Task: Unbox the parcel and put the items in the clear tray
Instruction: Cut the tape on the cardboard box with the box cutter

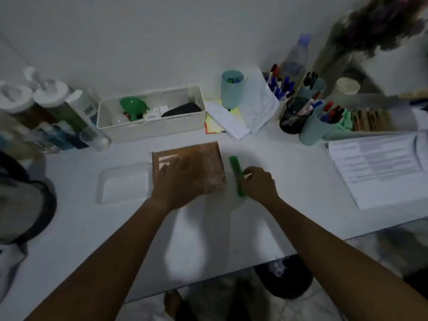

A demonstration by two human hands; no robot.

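Note:
A brown taped parcel [203,158] lies flat in the middle of the white table. My left hand [178,181] rests palm-down on its near half, fingers spread over the top. Just right of the parcel lies a green box cutter [235,167], and my right hand [258,181] curls around its near part, covering the middle of it. The clear tray [125,184] sits directly left of the parcel, touching or nearly touching it, with nothing visible inside.
A white bin [150,126] with a green object and small items stands behind the parcel. Bottles [58,112] crowd the back left. Pen cups [310,117] and papers [379,167] fill the right. The table edge [208,281] runs close in front.

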